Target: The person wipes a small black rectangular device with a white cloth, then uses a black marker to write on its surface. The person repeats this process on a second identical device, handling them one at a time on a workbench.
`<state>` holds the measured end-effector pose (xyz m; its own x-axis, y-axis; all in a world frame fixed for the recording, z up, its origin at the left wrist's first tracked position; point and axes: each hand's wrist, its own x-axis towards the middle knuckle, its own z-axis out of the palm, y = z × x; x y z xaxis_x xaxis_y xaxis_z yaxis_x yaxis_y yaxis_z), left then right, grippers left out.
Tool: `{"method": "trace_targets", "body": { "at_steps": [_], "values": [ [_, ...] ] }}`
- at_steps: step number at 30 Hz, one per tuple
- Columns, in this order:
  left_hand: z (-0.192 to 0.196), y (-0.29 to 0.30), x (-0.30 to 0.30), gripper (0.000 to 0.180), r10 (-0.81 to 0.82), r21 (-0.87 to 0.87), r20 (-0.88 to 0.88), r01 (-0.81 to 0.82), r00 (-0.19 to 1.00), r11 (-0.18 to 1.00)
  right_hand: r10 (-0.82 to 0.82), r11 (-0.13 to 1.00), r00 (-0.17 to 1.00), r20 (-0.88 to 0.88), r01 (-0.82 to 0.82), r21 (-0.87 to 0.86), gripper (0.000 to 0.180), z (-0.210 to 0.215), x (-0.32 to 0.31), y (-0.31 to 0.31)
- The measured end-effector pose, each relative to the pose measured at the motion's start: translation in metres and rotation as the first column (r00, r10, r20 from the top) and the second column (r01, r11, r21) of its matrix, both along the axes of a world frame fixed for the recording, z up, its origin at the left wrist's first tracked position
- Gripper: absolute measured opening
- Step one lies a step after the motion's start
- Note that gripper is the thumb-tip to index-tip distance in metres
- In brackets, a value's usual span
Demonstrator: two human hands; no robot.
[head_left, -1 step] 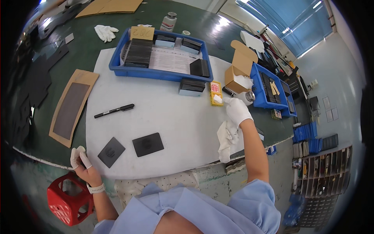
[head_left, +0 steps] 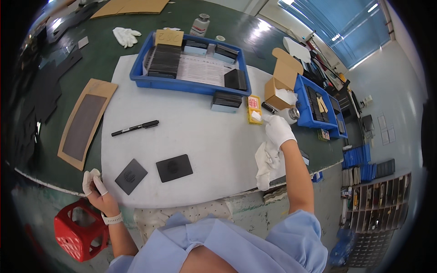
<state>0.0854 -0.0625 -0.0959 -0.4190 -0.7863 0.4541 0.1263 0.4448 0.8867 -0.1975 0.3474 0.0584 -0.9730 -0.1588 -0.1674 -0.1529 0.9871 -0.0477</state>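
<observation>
L hand [head_left: 95, 187] half-curled, nothing seen in it, at tabletop [head_left: 236, 22] edge nr card [head_left: 131, 176] | R hand [head_left: 278, 131] gloved, at bottle [head_left: 288, 115], can't tell if gripping | bottle R of yellow box [head_left: 254, 110] | risk: glove bump could tip bottle; wrist could drag cloth [head_left: 263, 164]

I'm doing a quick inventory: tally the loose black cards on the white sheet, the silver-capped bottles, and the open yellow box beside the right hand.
Loose flat black rectangular cards: 2
Pale silver-capped bottles: 2
Open yellow rectangular box: 1
Total: 5
</observation>
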Motion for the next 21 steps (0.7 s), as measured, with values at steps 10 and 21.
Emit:
{"method": "trace_targets", "body": {
  "at_steps": [10,21],
  "values": [
    [0.001,0.004,0.001,0.026,0.030,0.077,-0.063,-0.025,0.998,0.997,0.093,0.972,0.996,-0.017,-0.087,0.217,0.032,-0.023,-0.013,-0.007],
    [0.016,0.009,-0.003,0.025,0.050,0.011,-0.035,-0.050,0.998,0.999,0.195,0.977,0.978,-0.069,-0.188,0.099,0.038,-0.028,-0.010,0.012]
  ]
}}
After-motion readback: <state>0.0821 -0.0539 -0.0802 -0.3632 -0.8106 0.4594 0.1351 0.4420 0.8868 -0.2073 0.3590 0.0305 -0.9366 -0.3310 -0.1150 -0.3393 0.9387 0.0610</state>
